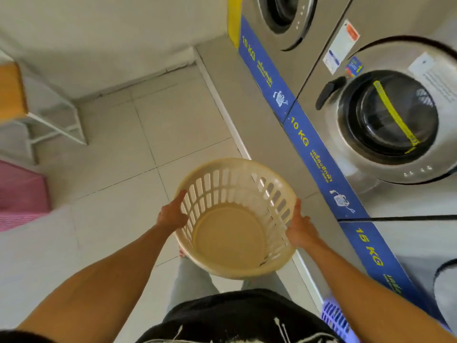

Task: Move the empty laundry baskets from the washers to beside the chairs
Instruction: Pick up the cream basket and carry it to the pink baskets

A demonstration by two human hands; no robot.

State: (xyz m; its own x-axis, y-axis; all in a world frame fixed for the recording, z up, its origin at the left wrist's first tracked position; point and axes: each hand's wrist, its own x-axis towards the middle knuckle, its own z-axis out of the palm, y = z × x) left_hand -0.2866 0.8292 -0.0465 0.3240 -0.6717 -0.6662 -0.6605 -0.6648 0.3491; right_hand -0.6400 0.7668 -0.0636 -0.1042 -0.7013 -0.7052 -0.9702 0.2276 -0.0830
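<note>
A round cream laundry basket (232,233) with slotted walls hangs empty above the tiled floor in front of me. My left hand (173,214) grips its left rim and my right hand (300,229) grips its right rim. A second basket, purple (333,315), shows partly at the lower right beside the washers, mostly hidden behind my right forearm. A steel washer (385,125) with a round glass door stands to the right, and another washer (282,18) is further back.
A blue plinth strip (311,144) marked 10 KG and 15 KG runs along the washers' base on a raised step. A wooden seat on a white frame (57,125) stands at the left by the wall. A pink object (22,191) sits at the left edge.
</note>
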